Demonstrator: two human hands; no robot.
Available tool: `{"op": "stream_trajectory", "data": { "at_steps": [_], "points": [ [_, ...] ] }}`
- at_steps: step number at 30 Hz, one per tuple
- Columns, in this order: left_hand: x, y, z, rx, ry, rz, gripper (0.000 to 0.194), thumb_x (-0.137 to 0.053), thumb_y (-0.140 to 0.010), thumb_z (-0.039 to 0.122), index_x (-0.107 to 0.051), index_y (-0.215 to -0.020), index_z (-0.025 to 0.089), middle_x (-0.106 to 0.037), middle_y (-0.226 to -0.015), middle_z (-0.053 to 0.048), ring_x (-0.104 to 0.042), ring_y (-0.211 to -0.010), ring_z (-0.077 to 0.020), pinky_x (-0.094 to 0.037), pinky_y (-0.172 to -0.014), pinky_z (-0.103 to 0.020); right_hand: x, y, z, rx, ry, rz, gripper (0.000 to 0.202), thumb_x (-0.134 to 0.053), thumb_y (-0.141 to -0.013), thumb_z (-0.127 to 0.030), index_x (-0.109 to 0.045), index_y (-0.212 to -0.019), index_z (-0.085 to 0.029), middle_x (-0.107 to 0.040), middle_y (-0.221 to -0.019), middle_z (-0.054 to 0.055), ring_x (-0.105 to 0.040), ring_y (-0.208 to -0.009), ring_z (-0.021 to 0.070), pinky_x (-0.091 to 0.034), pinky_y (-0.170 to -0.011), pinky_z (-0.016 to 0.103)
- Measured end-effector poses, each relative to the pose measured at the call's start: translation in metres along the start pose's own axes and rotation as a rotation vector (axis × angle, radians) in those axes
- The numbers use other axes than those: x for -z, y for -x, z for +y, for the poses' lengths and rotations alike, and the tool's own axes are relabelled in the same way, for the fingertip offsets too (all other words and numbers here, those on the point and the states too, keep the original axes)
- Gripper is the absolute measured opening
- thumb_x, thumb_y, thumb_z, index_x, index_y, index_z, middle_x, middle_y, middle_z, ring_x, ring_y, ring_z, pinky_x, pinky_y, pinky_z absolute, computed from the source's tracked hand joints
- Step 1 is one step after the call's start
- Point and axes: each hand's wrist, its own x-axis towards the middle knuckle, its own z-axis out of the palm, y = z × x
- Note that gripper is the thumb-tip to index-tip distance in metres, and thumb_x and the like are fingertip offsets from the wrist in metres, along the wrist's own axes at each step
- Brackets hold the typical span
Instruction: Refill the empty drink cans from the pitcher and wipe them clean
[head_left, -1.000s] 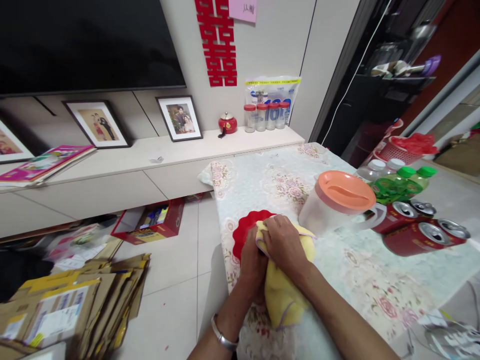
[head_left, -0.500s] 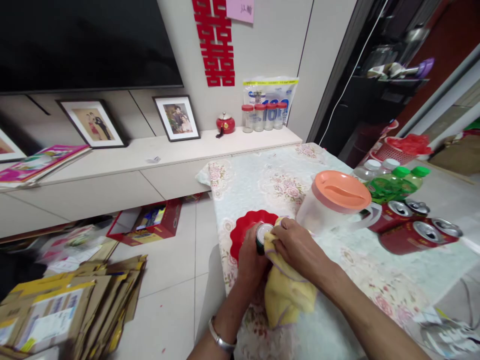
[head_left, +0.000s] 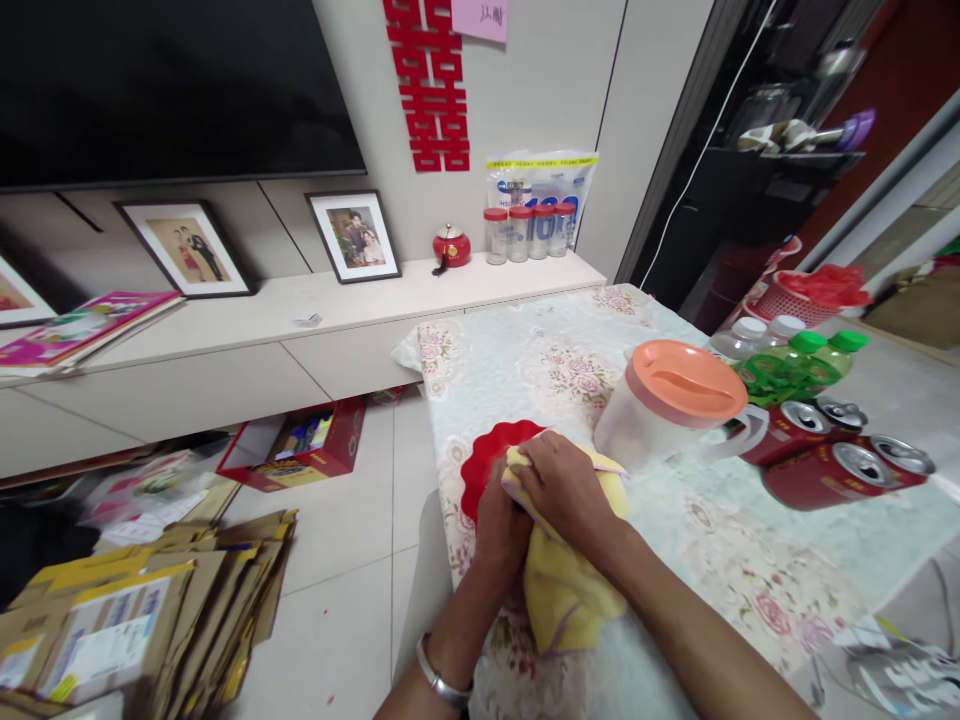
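Observation:
My left hand is closed around a small dark container; its pale round top showed earlier and is now covered by the cloth. Over that top, my right hand presses a yellow cloth with purple edging, fingers curled on it. The rest of the cloth hangs down below my hands. Just behind my left hand lies a red scalloped dish, partly hidden. To the right of my hands stands a translucent pitcher with an orange lid.
Several red drink cans and plastic bottles stand at the right of the flowered tablecloth. Behind are jars with red lids on a low cabinet. Flattened cardboard lies on the floor at left.
My right hand has moved the cloth left and over the container's pale top, hiding it. My left hand keeps its place and grip.

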Motion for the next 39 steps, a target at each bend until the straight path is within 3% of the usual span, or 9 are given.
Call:
{"op": "stream_trajectory", "data": {
  "at_steps": [5,12,17,23,29,34,39],
  "points": [
    [0.0,0.0,0.003,-0.014,-0.01,0.008,0.028,-0.068,-0.085,0.022,-0.064,-0.112,0.024,-0.073,-0.114,-0.011,-0.071,-0.107,-0.0293,-0.056,-0.09,-0.042,0.007,-0.003,0.004,0.047,0.002,-0.058,0.009,-0.063,-0.096,-0.023,-0.067,-0.091,-0.017,-0.066,-0.097,0.006,-0.061,-0.09,0.0178,-0.039,-0.074,0.027],
    [0.001,0.001,0.001,-0.056,0.009,-0.032,0.055,-0.072,-0.085,0.028,-0.056,-0.137,0.021,-0.066,-0.139,-0.015,-0.062,-0.13,-0.0324,-0.051,-0.109,-0.05,0.009,0.005,0.0,-0.096,0.073,-0.041,0.015,-0.053,-0.098,-0.01,-0.067,-0.099,-0.014,-0.064,-0.103,0.011,-0.061,-0.091,0.0217,-0.029,-0.065,0.031],
    [0.0,0.003,0.001,-0.041,0.016,-0.04,0.053,-0.069,-0.087,0.024,-0.055,-0.138,0.02,-0.064,-0.141,-0.014,-0.059,-0.135,-0.0314,-0.048,-0.113,-0.05,0.018,0.016,-0.001,-0.129,0.057,-0.084,0.014,-0.054,-0.097,-0.014,-0.068,-0.097,-0.014,-0.064,-0.101,0.011,-0.059,-0.078,0.0197,-0.022,-0.061,0.032],
    [-0.001,0.003,0.0,-0.036,0.002,-0.028,0.044,-0.061,-0.094,0.026,-0.056,-0.137,0.019,-0.065,-0.141,-0.017,-0.062,-0.133,-0.0311,-0.049,-0.113,-0.051,0.022,0.024,0.008,-0.058,-0.067,-0.128,0.016,-0.056,-0.099,-0.019,-0.069,-0.091,-0.016,-0.063,-0.092,0.007,-0.061,-0.084,0.0176,-0.036,-0.069,0.028],
    [0.0,0.001,0.001,-0.037,0.006,-0.026,0.047,-0.069,-0.09,0.034,-0.059,-0.133,0.02,-0.066,-0.138,-0.017,-0.062,-0.13,-0.034,-0.051,-0.11,-0.053,0.03,0.03,0.027,0.061,-0.164,-0.156,0.014,-0.06,-0.097,-0.015,-0.072,-0.097,-0.022,-0.063,-0.089,0.001,-0.061,-0.09,0.0143,-0.041,-0.078,0.024],
    [-0.002,-0.001,-0.001,-0.023,0.011,-0.051,0.062,-0.079,-0.078,0.029,-0.056,-0.135,0.018,-0.065,-0.137,-0.016,-0.062,-0.13,-0.0345,-0.051,-0.109,-0.053,0.033,0.026,0.035,-0.036,-0.065,-0.096,0.013,-0.055,-0.096,-0.016,-0.069,-0.095,-0.016,-0.062,-0.092,0.006,-0.06,-0.084,0.0187,-0.04,-0.074,0.029],
    [-0.002,-0.001,-0.002,-0.026,0.029,-0.03,0.061,-0.078,-0.079,0.027,-0.056,-0.136,0.02,-0.065,-0.138,-0.014,-0.061,-0.131,-0.0336,-0.05,-0.111,-0.053,0.019,0.012,0.021,-0.131,0.04,-0.052,0.016,-0.052,-0.099,-0.017,-0.067,-0.103,-0.015,-0.063,-0.102,0.011,-0.061,-0.086,0.0205,-0.036,-0.071,0.03]
  ]
}}
